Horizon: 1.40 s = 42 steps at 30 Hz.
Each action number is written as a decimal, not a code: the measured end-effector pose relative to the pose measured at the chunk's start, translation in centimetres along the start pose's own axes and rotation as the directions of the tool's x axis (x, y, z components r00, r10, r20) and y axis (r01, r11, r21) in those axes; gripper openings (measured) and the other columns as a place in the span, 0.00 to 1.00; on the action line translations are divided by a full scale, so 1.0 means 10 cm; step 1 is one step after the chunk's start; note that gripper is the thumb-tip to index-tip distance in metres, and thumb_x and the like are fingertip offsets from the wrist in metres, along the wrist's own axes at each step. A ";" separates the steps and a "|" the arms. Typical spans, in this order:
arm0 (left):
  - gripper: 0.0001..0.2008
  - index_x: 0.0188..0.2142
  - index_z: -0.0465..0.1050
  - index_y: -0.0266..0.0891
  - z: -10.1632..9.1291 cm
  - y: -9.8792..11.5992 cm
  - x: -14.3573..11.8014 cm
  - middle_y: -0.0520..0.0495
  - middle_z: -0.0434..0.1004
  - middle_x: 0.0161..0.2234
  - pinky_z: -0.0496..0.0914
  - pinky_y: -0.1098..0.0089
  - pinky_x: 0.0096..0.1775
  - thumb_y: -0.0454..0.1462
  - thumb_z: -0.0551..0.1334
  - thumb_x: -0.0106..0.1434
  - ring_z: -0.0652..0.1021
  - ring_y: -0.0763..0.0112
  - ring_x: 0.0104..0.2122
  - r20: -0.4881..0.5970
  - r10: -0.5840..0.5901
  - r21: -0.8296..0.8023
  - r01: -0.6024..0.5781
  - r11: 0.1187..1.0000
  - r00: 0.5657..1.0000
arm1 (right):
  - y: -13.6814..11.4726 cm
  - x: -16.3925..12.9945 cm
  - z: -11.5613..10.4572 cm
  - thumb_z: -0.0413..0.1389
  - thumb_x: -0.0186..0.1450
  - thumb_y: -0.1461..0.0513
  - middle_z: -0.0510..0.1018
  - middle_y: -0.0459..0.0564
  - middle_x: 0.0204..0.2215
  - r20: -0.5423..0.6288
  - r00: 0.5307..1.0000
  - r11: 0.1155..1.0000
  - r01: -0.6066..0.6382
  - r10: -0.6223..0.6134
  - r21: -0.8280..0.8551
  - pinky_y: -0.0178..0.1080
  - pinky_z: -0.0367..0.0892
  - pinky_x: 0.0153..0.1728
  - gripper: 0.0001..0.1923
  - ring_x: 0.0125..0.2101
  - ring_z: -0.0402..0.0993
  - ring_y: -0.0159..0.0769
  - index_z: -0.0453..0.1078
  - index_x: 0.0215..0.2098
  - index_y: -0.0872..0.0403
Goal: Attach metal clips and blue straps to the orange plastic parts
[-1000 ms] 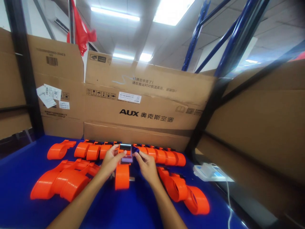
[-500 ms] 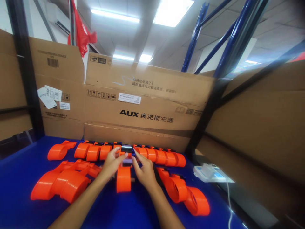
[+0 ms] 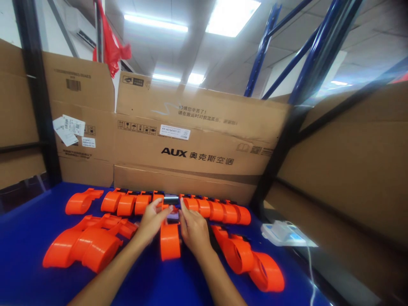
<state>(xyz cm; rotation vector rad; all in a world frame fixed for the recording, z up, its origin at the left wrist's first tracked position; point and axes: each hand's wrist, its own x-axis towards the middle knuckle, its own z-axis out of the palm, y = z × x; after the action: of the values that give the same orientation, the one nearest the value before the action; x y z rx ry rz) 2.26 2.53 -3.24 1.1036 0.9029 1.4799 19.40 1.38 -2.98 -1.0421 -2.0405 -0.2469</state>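
Between both hands, at the middle of the blue table, is an orange tape dispenser (image 3: pixel 170 242) with its round body toward me. My left hand (image 3: pixel 154 219) grips its far end from the left, thumb and fingers bent around it. From the right, my right hand (image 3: pixel 194 227) pinches the same end, near a dark blue part. A grey-purple strip (image 3: pixel 173 216) shows between the fingertips; the exact contact points are partly hidden. Just beyond the hands lies a dark, shiny piece (image 3: pixel 171 199) in the back row.
A row of orange dispensers (image 3: pixel 216 211) with dark tops runs along the back. Several plain orange ones (image 3: pixel 98 248) lie at left, and more (image 3: pixel 267 272) at right. A cardboard wall (image 3: pixel 197 140) stands behind; a white device with a cable (image 3: pixel 288 233) sits right.
My right hand has turned inward, its fingers now closer together and more upright. The held dispenser has shifted and tilted slightly. The whole view has moved a little.
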 end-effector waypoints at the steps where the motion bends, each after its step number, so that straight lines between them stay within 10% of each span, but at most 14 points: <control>1: 0.33 0.52 0.67 0.35 0.00 0.00 0.00 0.52 0.78 0.27 0.65 0.74 0.23 0.45 0.73 0.51 0.71 0.76 0.18 0.003 0.000 0.002 0.000 1.000 1.000 | -0.01 0.00 0.00 0.45 0.73 0.60 0.81 0.57 0.30 -0.009 1.000 1.000 -0.001 0.001 -0.006 0.43 0.73 0.37 0.28 0.31 0.78 0.44 0.54 0.70 0.58; 12: 0.27 0.50 0.72 0.38 0.07 0.11 -0.09 0.52 0.78 0.25 0.69 0.73 0.25 0.43 0.73 0.52 0.75 0.74 0.19 0.064 -0.028 -0.152 0.038 0.988 0.998 | -0.07 0.02 -0.09 0.46 0.73 0.54 0.82 0.55 0.43 -0.025 0.983 0.895 -0.156 0.183 0.418 0.43 0.74 0.42 0.26 0.38 0.79 0.43 0.60 0.67 0.51; 16: 0.33 0.58 0.67 0.43 0.17 0.14 -0.17 0.41 0.81 0.44 0.76 0.64 0.39 0.40 0.73 0.53 0.83 0.61 0.36 0.124 -0.037 -0.310 0.074 0.948 0.992 | -0.03 0.09 -0.18 0.48 0.71 0.49 0.82 0.51 0.37 0.052 0.905 0.617 -0.329 0.422 0.715 0.45 0.71 0.43 0.28 0.38 0.77 0.43 0.62 0.65 0.50; 23: 0.38 0.64 0.61 0.46 0.26 0.16 -0.36 0.37 0.76 0.55 0.74 0.57 0.50 0.38 0.72 0.56 0.80 0.53 0.49 0.323 -0.084 -0.295 0.185 0.937 0.943 | 0.08 0.15 -0.28 0.59 0.62 0.46 0.78 0.54 0.46 0.418 0.877 0.162 -0.460 0.236 0.873 0.44 0.70 0.41 0.26 0.42 0.75 0.47 0.72 0.54 0.49; 28: 0.37 0.62 0.64 0.38 0.21 0.25 -0.42 0.37 0.82 0.42 0.74 0.61 0.42 0.39 0.73 0.55 0.83 0.57 0.38 0.415 -0.090 -0.193 0.184 0.964 0.906 | 0.07 0.13 -0.24 0.61 0.61 0.49 0.76 0.47 0.34 0.393 0.872 0.197 -0.457 0.293 0.867 0.37 0.66 0.34 0.23 0.34 0.72 0.38 0.69 0.52 0.47; 34: 0.29 0.50 0.76 0.37 0.20 0.17 -0.32 0.44 0.81 0.31 0.72 0.66 0.34 0.51 0.71 0.53 0.81 0.60 0.31 0.273 -0.137 -0.135 0.179 0.975 0.952 | -0.02 0.13 -0.20 0.63 0.60 0.49 0.70 0.43 0.30 0.353 0.887 0.245 -0.428 0.296 0.870 0.34 0.61 0.28 0.23 0.28 0.65 0.34 0.66 0.50 0.46; 42: 0.26 0.45 0.77 0.37 0.18 0.13 -0.25 0.44 0.80 0.32 0.71 0.67 0.36 0.51 0.70 0.53 0.80 0.62 0.34 0.245 -0.077 -0.050 0.091 0.995 0.967 | -0.04 0.13 -0.12 0.62 0.61 0.48 0.67 0.42 0.28 0.287 0.916 0.298 -0.367 0.280 0.881 0.34 0.58 0.29 0.20 0.27 0.62 0.31 0.64 0.44 0.49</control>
<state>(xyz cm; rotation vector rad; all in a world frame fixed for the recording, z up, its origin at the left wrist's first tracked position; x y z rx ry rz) 3.67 -0.15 -1.91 1.1579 0.7196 1.2629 19.35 1.35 -1.17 -0.6466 -1.5143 1.1143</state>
